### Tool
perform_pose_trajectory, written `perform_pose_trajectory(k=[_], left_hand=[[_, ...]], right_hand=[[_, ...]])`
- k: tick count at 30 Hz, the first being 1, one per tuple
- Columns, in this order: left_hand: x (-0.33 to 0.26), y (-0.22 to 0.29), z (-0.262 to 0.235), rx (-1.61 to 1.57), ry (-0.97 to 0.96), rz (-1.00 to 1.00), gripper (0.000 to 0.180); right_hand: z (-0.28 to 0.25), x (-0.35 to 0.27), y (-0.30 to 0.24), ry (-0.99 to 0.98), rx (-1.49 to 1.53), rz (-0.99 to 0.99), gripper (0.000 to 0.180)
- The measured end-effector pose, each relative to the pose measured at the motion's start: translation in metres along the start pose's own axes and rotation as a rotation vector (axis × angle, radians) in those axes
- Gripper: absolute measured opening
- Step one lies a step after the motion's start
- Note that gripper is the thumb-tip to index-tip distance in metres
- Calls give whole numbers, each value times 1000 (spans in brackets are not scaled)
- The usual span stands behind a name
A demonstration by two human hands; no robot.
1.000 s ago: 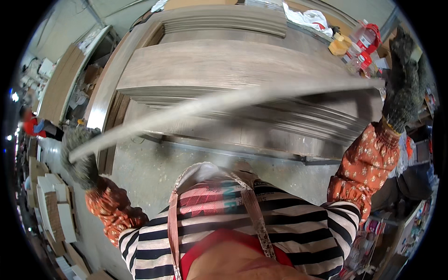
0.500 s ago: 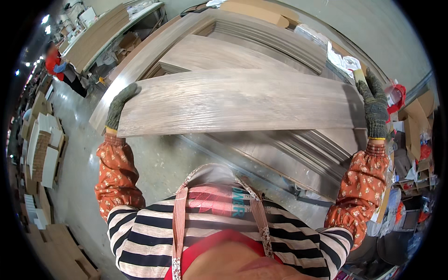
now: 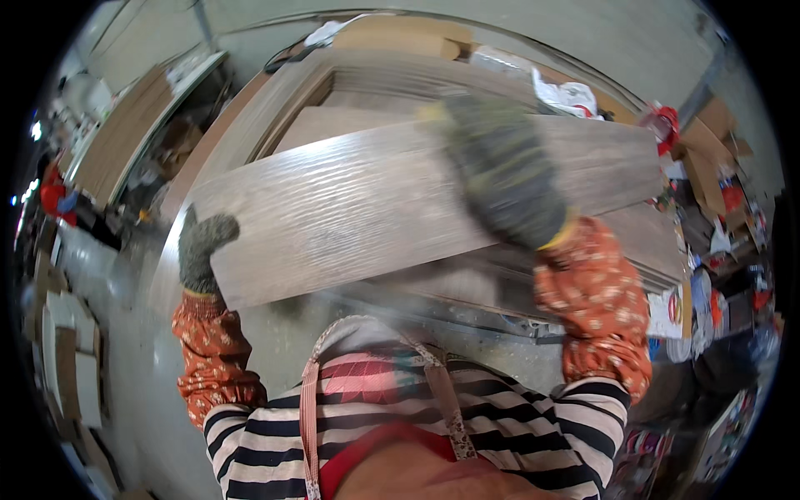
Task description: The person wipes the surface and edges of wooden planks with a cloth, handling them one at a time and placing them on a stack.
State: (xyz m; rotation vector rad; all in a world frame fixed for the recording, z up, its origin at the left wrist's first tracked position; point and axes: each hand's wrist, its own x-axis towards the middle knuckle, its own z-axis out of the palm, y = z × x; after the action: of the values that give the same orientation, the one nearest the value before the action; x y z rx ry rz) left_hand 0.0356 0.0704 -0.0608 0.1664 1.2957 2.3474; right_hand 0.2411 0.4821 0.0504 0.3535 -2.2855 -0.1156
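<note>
A long wood-grain board (image 3: 333, 212) lies tilted in front of me, its left end nearer and its right end farther away. My left hand (image 3: 207, 250), in a dark knitted glove, grips the board's left end with the thumb over its top face. My right hand (image 3: 508, 171), gloved alike, is over the board right of its middle and smeared by motion. Something pale yellow shows at its fingertips, too blurred to name. Beneath the board are more wood-grain boards (image 3: 308, 125), partly hidden by it.
Cardboard (image 3: 400, 35) and a white plastic bag (image 3: 567, 96) lie along the far side. Open cartons (image 3: 708, 171) and clutter crowd the right. Another bench with boards (image 3: 121, 133) stands at far left, near a person in red (image 3: 54, 196). Stacked panels (image 3: 71, 358) line the left floor.
My right hand has left the board's right end and moved inward over its face. The board's left end has come down toward me, and my view has shifted to the right.
</note>
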Motion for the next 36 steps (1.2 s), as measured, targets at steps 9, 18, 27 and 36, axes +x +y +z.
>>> perform_pose_trajectory(k=[9, 18, 27, 36], left_hand=[[18, 10, -47, 28, -108, 440, 48], [5, 21, -90, 448, -221, 751, 52], [9, 57, -135, 850, -140, 996, 56], [20, 53, -66, 928, 242, 990, 50]], right_hand=[[27, 66, -103, 283, 144, -205, 36], [-94, -104, 100, 229, -306, 124, 47], [-128, -196, 266, 224, -704, 710, 35], [-164, -218, 318, 225, -491, 1163, 43]])
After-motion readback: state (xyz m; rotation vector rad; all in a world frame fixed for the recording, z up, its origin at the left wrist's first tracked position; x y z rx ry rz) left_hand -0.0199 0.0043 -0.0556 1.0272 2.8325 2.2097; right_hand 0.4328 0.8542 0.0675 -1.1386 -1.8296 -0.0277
